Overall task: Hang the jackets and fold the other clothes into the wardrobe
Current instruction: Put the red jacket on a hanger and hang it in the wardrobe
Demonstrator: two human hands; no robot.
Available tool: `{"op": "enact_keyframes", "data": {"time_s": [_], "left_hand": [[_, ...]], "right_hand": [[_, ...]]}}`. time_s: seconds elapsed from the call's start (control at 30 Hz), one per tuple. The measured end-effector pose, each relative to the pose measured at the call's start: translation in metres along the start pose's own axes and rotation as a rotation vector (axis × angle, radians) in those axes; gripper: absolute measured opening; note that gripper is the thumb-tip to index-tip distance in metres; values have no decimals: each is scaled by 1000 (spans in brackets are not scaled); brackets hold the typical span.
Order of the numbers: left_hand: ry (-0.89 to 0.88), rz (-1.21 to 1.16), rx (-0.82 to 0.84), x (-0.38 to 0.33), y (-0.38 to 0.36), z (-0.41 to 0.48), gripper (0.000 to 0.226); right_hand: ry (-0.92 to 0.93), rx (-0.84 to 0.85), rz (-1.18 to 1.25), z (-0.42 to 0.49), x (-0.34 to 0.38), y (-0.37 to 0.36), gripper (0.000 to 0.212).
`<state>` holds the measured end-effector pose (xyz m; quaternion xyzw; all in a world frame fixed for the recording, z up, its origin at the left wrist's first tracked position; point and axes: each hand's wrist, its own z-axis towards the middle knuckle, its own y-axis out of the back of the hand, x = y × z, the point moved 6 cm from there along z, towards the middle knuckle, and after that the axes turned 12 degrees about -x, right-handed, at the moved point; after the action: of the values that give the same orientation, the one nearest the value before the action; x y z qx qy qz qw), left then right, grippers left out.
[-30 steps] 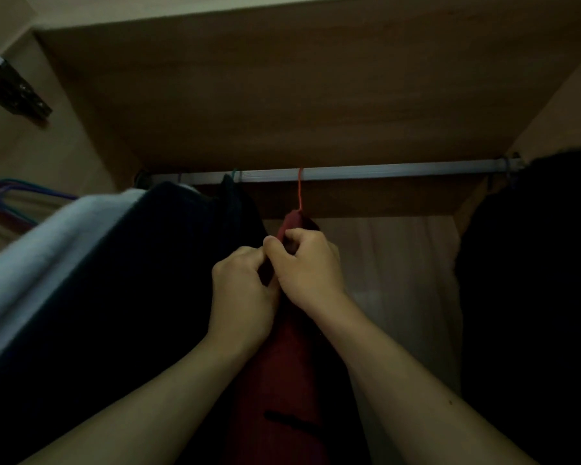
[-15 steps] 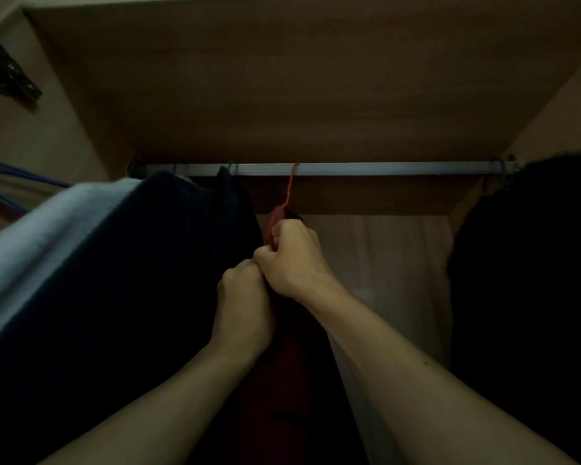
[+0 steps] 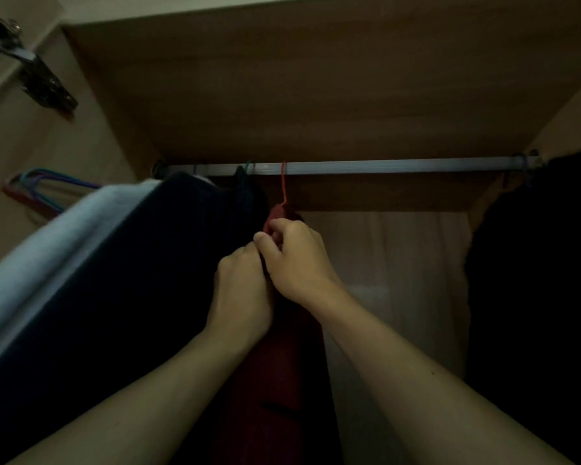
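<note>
A dark red jacket (image 3: 275, 370) hangs from a red hanger hook (image 3: 283, 184) on the metal wardrobe rail (image 3: 383, 166). My right hand (image 3: 296, 260) grips the jacket's collar near the top, fingers curled round the red cloth. Just below and to the left, my left hand (image 3: 242, 293) pinches the same jacket's front edge, touching the right hand. A dark navy jacket (image 3: 131, 280) hangs to the left on a green hanger hook (image 3: 249, 166), pressed close against the red one.
A light grey garment (image 3: 47, 250) lies along the far left. Several empty coloured hangers (image 3: 37, 189) hang by the left wall under a door hinge (image 3: 37, 78). A black garment (image 3: 534, 297) fills the right side. The wardrobe's wooden top (image 3: 316, 78) is overhead.
Both hands have stayed on the red jacket's collar, the right hand shifting slightly higher over the left. The view has tilted a little.
</note>
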<state>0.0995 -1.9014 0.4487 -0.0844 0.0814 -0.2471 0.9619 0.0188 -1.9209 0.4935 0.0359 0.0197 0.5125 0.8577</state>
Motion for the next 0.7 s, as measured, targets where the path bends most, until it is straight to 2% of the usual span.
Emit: {"op": "enact_keyframes", "data": {"time_s": [0.13, 0.23, 0.43, 0.7], "left_hand": [[49, 99, 33, -5, 6, -6, 59], [79, 138, 75, -15, 11, -12, 78], [39, 194, 220, -27, 25, -36, 91], [-8, 102, 268, -42, 63, -54, 91]], "right_hand": [[42, -17, -7, -15, 3, 8, 27], [30, -6, 0, -26, -2, 9, 35], [-61, 37, 40, -52, 0, 19, 42], [-77, 60, -66, -80, 44, 51, 34]]}}
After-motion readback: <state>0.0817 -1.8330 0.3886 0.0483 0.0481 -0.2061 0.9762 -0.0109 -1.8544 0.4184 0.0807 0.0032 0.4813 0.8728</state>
